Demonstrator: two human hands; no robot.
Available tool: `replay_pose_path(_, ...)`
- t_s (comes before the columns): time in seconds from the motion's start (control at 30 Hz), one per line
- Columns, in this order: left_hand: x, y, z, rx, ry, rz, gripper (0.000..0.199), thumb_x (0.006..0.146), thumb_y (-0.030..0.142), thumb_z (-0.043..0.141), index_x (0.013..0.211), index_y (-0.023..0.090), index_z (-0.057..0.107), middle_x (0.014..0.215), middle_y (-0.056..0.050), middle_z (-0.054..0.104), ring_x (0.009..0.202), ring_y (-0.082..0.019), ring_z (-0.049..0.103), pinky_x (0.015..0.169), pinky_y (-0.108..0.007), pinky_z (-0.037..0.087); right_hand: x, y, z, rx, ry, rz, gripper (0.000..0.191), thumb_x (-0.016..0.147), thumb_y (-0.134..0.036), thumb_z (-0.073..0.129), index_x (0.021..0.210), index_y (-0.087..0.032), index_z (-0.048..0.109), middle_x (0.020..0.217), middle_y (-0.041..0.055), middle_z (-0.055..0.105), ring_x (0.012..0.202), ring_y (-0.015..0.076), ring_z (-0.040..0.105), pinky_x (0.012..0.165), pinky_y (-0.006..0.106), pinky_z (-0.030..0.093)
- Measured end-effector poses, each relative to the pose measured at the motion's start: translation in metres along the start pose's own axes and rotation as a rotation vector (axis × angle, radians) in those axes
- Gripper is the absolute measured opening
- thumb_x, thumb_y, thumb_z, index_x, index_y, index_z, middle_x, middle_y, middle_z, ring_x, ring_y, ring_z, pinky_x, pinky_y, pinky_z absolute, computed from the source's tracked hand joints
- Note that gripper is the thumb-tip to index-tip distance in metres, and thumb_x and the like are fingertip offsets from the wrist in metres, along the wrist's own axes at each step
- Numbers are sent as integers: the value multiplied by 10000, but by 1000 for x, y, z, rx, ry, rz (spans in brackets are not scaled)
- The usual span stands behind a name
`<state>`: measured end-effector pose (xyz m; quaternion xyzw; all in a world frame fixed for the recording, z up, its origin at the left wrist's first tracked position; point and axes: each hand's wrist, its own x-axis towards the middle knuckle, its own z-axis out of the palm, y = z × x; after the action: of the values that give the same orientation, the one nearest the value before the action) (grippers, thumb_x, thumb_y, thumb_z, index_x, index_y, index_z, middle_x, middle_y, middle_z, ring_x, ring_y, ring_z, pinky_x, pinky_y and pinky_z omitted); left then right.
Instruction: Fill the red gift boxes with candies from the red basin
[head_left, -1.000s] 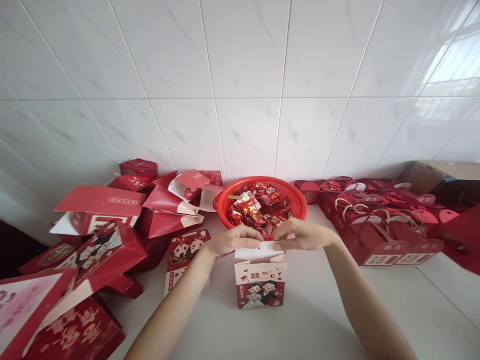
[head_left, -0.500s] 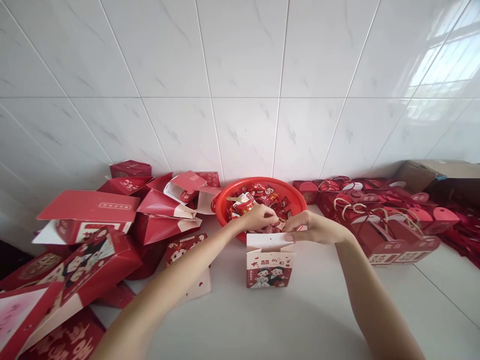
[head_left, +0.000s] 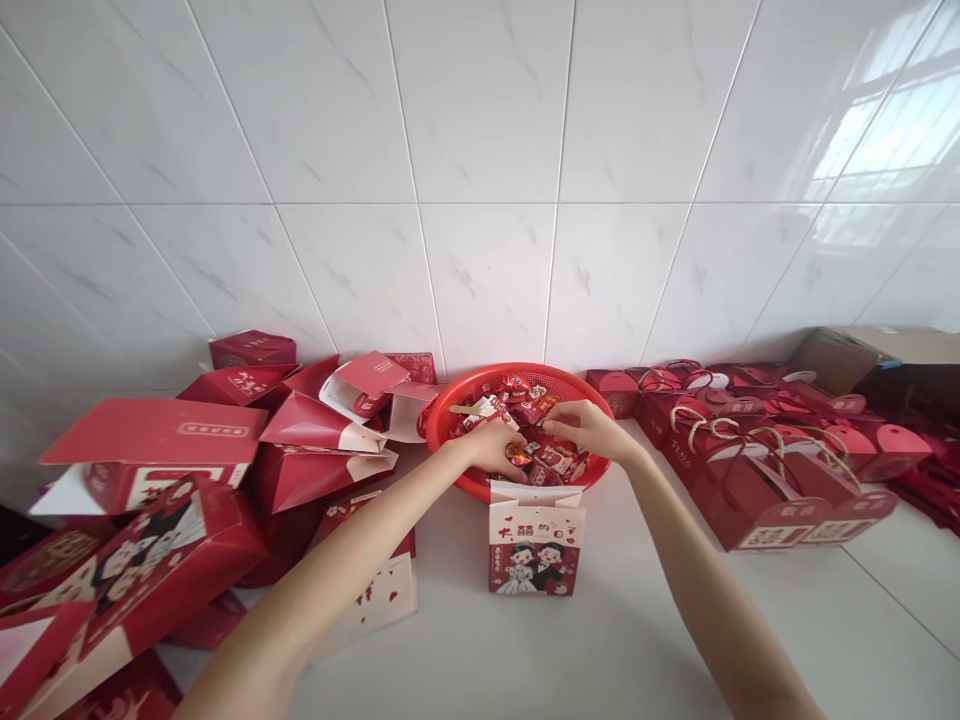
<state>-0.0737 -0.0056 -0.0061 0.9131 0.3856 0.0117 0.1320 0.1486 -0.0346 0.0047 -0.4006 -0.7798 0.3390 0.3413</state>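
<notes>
Candies in basket under both hands, left and right, grip curled, contents unclear; best pinched few together, lifted straight over open bag.

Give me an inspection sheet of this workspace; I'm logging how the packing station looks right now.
Surface: white counter, bare in front of the gift bag.
Job's things: red basket of wrapped candies against the wall; small gift bag standing upright and open just in front of it.
Clutter: heap of flat and half-folded red boxes to the left; rows of assembled red boxes with rope handles to the right; cardboard carton at far right.
Grippers: left hand and right hand both in the basket among the candies; whether either has gripped one cannot be told.
Cables: nothing seen.
Surroundings: white tiled wall with a window reflection at upper right.
</notes>
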Motion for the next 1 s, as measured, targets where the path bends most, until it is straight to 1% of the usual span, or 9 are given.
replay_pose_path(0.1,2,5,-4,51,-57,-9,296,674,418,805,893,221,774,918,-67,756,961,-311,666,801,-332,460,17,16,10,-102,57,48,188,872,-311,628,788,-157,695,818,49,721,773,193,645,730,310,506)
replay_pose_path(0.23,7,4,-8,77,-38,-13,328,666,376,816,945,208,779,1019,-92,762,965,-312,679,802,-342,479,22,25,16,-273,-2,141,97,836,-188,620,840,-181,717,882,48,746,824,207,676,783,317,510)
replay_pose_path(0.43,8,-1,-10,197,123,-101,288,727,220,727,1012,211,768,1109,-105,740,1076,-308,648,937,-389,482,19,31,18,-375,-270,186,497,597,-225,849,1087,-250,765,1018,67,757,798,221,697,623,255,506)
replay_pose_path(0.5,7,-2,-11,262,214,-169,329,742,137,671,1050,207,764,1171,-118,714,1152,-321,611,990,-423,470,20,31,19,-365,-358,200,493,570,-258,872,1055,-269,784,958,48,755,712,197,684,542,233,471)
replay_pose_path(0.63,4,-6,-14,302,361,-298,393,755,23,560,1057,167,767,1316,-148,651,1256,-325,556,1089,-458,432,20,25,19,-393,-418,181,257,622,-253,831,877,-260,798,823,21,731,652,171,651,473,210,417)
replay_pose_path(0.73,4,-8,-16,273,396,-249,354,762,9,530,972,147,779,1371,-153,625,1295,-319,534,1120,-446,418,19,20,20,-371,-426,210,118,648,-174,779,751,-231,770,669,2,684,566,148,609,470,218,416)
replay_pose_path(0.8,5,-5,-15,233,331,-100,346,783,14,507,927,168,781,1312,-119,672,1245,-286,575,1094,-414,443,18,17,20,-325,-427,235,90,645,-138,758,695,-212,748,614,-3,661,525,145,591,481,236,431)
replay_pose_path(0.87,8,2,-12,208,178,42,303,793,47,520,882,182,777,1165,-102,737,1125,-268,641,1009,-383,494,17,15,20,-267,-413,259,81,639,-134,757,682,-198,732,605,-3,657,507,148,589,481,245,441)
replay_pose_path(1.0,15,14,-6,195,-165,18,170,791,189,603,858,170,759,936,-118,759,833,-267,703,722,-336,537,17,14,19,-235,-323,285,102,631,-122,758,673,-179,683,568,-27,604,494,131,564,444,224,402)
